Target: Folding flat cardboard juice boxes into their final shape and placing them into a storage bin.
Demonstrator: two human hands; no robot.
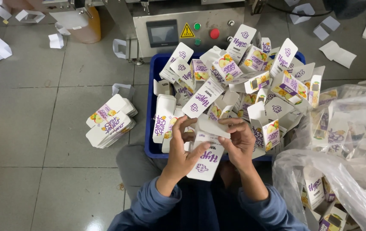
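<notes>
I hold a small white carton with purple lettering between both hands, just above my lap and at the near edge of the blue crate. My left hand grips its left side, thumb across the front panel and fingers curled behind. My right hand closes on the upper right, fingertips pinching the open top flap, which is folded outward. The crate in front of me is heaped with more folded cartons of the same kind, white with purple print and fruit pictures, lying at all angles. To my left on the grey tiled floor lies a flat stack of unfolded carton blanks. To my right a clear plastic bag holds further cartons. Beyond the crate stands a metal machine with a small screen and round buttons.
</notes>
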